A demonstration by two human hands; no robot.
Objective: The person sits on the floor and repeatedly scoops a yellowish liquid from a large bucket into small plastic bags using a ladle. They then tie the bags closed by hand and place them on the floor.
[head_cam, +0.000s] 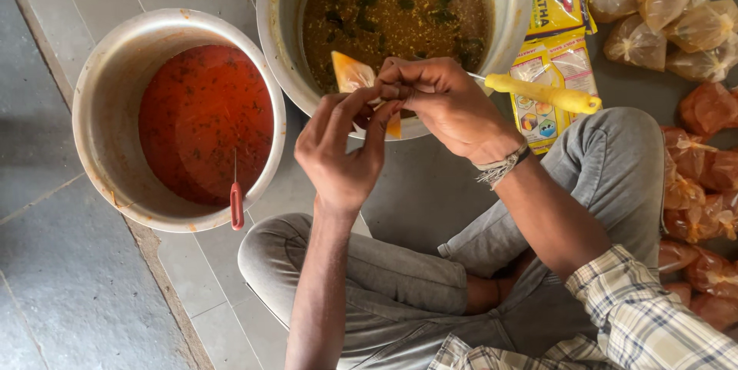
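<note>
Tiled floor (69, 293), grey, fills the ground of the view; a person sits cross-legged on it, grey trousers at six o'clock, checked sleeve at five.

Two large metal pots stand side by side. The brown-curry pot (507, 1), at twelve o'clock, holds a yellowish-brown liquid with dark leaves. The red-curry pot (100, 108), at nine o'clock, holds a red-orange liquid; a red-handled ladle (237, 205) hangs over its near rim.

Heaps of tied, filled bags (692, 24) lie from one to four o'clock: pale brown ones above, reddish ones (696, 193) below. Yellow printed packets (550, 78) lie between these and the brown-curry pot.

At centre, both hands meet over the near rim of the brown-curry pot. The left hand (342, 151) and the right hand (450, 105) both pinch the neck of a small plastic pouch (350, 74) of orange-yellow liquid, fingers closed on it. A yellow-handled ladle (550, 95) juts out from behind the right hand toward three o'clock; whether that hand grips it cannot be told.
</note>
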